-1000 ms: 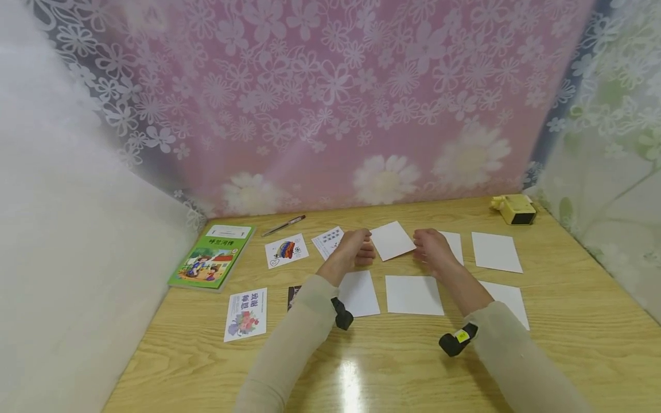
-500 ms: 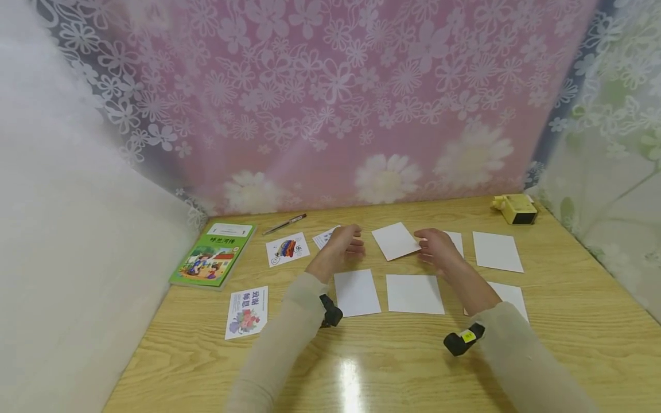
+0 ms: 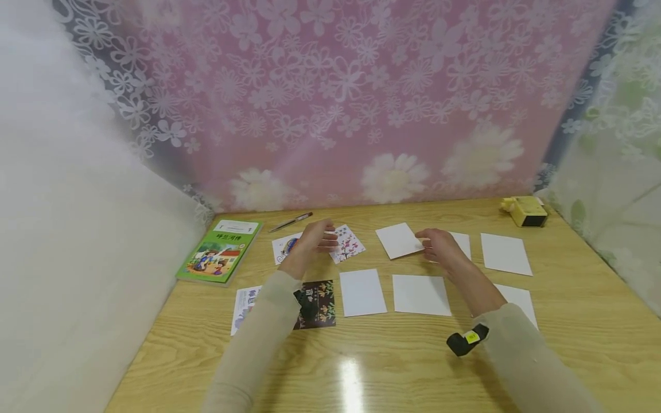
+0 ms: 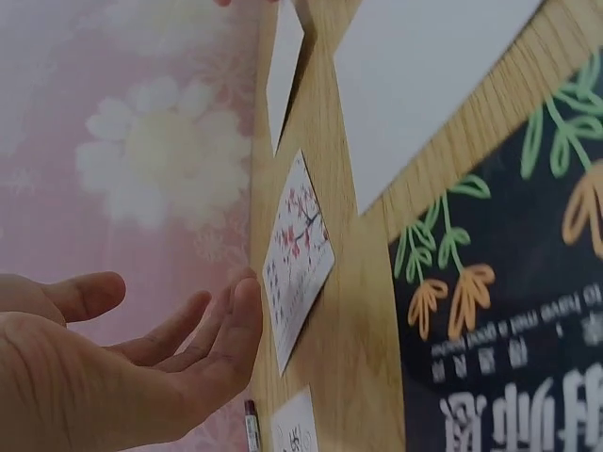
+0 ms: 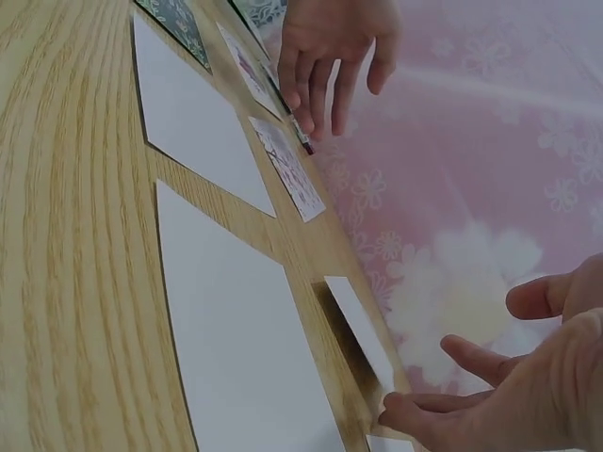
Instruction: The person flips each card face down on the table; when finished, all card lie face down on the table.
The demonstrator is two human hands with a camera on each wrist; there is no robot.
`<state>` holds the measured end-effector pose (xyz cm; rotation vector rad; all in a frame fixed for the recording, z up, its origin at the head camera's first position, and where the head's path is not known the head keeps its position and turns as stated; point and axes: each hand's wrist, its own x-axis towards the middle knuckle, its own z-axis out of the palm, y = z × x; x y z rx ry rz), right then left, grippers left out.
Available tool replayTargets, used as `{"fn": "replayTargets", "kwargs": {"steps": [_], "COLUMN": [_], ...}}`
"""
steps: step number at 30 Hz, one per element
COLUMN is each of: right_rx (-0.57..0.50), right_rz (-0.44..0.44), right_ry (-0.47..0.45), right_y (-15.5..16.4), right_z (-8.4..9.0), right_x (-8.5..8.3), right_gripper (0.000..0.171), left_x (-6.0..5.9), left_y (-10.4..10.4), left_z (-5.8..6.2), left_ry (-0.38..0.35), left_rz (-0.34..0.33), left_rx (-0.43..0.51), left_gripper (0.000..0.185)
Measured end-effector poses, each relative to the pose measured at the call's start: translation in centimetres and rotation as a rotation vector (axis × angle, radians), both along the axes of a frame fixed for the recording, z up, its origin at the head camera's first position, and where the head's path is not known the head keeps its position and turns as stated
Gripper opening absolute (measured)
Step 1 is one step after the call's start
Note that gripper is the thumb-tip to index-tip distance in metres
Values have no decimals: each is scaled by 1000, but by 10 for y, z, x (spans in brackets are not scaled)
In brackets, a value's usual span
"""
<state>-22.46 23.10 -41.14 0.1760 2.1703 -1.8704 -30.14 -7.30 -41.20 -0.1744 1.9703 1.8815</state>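
Two hands worked the surface (image 3: 392, 355): the right hand (image 3: 439, 248) pinched a lifted blank card (image 3: 397, 240) (near edge raised), while the left hand (image 3: 312, 241) hovered, grip empty and loose, beside a blossom card (image 3: 348, 243).

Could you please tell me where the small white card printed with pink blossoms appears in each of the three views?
Head view: the small white card printed with pink blossoms lies on the wooden table, just right of the left hand.
Left wrist view: the card is centre frame, just beyond the fingers.
Right wrist view: the card sits upper centre, below the left hand.
Shared landmark: the blank white card next to it.
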Motion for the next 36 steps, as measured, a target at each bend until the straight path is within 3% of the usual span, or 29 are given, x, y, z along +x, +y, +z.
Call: {"fn": "replayTargets", "kwargs": {"steps": [6, 13, 16, 23, 28, 36], "right_rx": [60, -150, -186, -210, -195, -138], "right_rz": [-23, -10, 29, 72, 64, 29], "right_ry": [23, 88, 89, 58, 40, 17], "right_y": [-10, -39, -51, -78, -97, -117], "right_z": [2, -3, -7, -12, -13, -21], "right_x": [0, -16, -27, -48, -60, -66], "right_gripper": [60, 58, 57, 58, 60, 56], "left_x": [3, 7, 10, 21, 25, 28], "left_y": [-14, -24, -25, -23, -16, -10], "left_z": [-4, -11, -12, -11, -11, -11], "left_ry": [4, 14, 4, -80, -93, -127], "left_rz": [55, 117, 133, 226, 262, 325], "left_rx": [0, -3, 10, 175, 233, 339], "left_gripper": [54, 51, 55, 61, 65, 67]}}
